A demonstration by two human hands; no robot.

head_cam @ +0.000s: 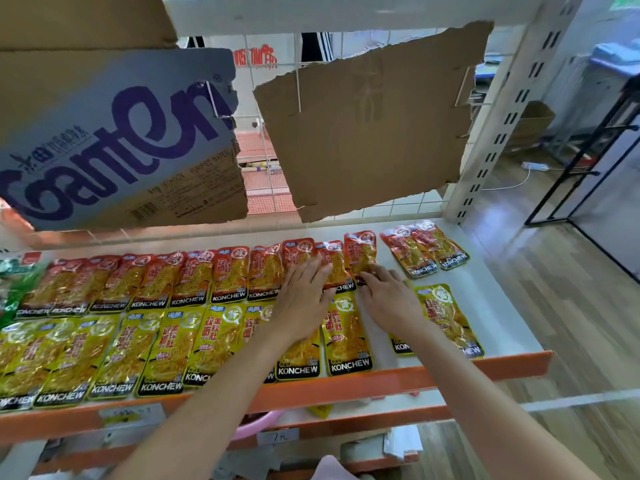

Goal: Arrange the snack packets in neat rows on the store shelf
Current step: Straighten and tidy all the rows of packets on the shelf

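A back row of red snack packets (194,275) and a front row of yellow snack packets (166,344) lie flat on the white shelf (498,306). My left hand (304,296) rests flat, fingers spread, on a red packet (334,261) near the row's right end. My right hand (388,292) pinches the bottom edge of the neighbouring red packet (362,251), which sits slightly higher than the row. Two red packets (426,251) lie apart, tilted, at the back right. One yellow packet (446,317) lies tilted at the front right, partly under my right forearm.
An orange lip (512,365) runs along the shelf front. A torn cardboard sheet (374,123) and a printed carton (114,140) hang above the shelf at the back. Green packets (14,285) sit at the far left. Wooden floor lies to the right.
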